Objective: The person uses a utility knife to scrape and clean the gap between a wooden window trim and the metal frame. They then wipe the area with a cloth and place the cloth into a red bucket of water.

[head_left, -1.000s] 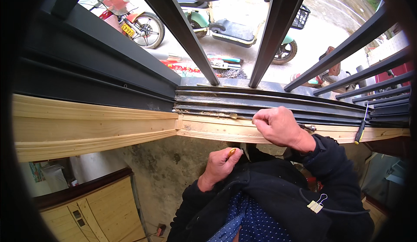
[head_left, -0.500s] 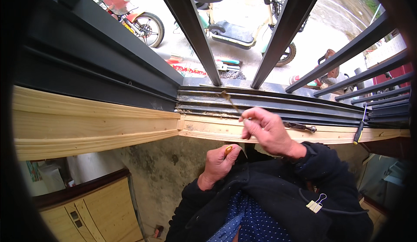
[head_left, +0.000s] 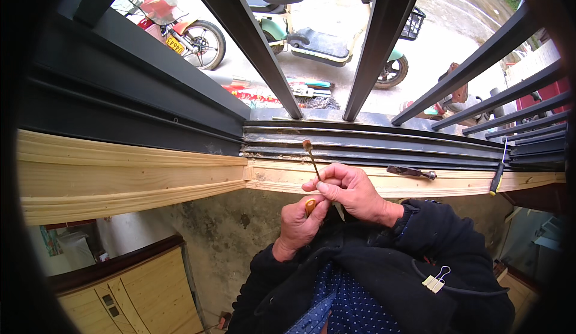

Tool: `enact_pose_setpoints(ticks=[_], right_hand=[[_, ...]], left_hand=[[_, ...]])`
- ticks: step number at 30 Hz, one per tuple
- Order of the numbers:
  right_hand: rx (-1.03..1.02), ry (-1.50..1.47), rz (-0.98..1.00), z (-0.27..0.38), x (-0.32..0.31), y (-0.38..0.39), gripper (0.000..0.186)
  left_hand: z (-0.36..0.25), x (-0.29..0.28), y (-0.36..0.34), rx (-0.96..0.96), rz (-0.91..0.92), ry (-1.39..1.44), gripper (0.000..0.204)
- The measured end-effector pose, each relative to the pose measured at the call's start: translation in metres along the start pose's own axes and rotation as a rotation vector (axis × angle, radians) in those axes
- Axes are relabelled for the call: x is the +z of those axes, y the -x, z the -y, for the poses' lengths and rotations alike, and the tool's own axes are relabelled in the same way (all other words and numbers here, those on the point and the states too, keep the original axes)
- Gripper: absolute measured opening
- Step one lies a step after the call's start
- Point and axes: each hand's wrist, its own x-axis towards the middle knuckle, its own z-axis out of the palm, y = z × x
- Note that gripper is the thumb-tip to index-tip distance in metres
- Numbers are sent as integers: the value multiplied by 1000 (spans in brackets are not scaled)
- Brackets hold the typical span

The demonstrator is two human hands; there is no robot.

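Observation:
My left hand [head_left: 299, 223] is closed around a tool with a yellow-brown rounded handle end [head_left: 310, 205]. A pale pointed blade [head_left: 341, 212] shows below my fingers, perhaps part of that tool. Beside it, my right hand [head_left: 354, 193] pinches a thin stick with a reddish-brown knobbed tip [head_left: 308, 146]; its exact kind is unclear. The stick leans up over the dark window track [head_left: 360, 144], its tip clear of my fingers. Both hands meet at the fingertips, just in front of the wooden sill [head_left: 276, 175]. Crumbly debris [head_left: 252, 154] lies at the track's left corner.
A dark tool with a metal end [head_left: 411, 172] and a screwdriver [head_left: 497, 178] with a black and yellow handle lie along the sill at right. Dark bars [head_left: 384, 46] rise beyond the track. Outside stand a scooter [head_left: 321, 43] and a motorbike [head_left: 201, 41]. A wooden cabinet [head_left: 144, 292] is lower left.
My right hand has come down and left to meet my left hand. The stick has swung more upright, its tip lower and nearer. The view has shifted slightly.

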Motion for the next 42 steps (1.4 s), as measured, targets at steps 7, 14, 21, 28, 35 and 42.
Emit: enact_pose_setpoints(ticks=[7,14,21,28,35,42], right_hand=[[-46,147,-77,29,-15,3,17],[9,481,-154,69,-41,13,16],[161,910,-129,99,-54,31,16],[-52,725,-367,101,-58,37,16],[-128,631,-543,87,-62,28,13],[-195,716,-638,78,-59,25,15]], left_hand=[[-6,-2,-2,-53,117,-104,12],[-12,-6,-8,-45,352,-196,12],[-7,-1,-12,-2,348,-247,14],[0,1,-9,-2,174,-200,16],[4,3,-6,-13,249,-191,17],[5,2,-7,51,287,-284,14]])
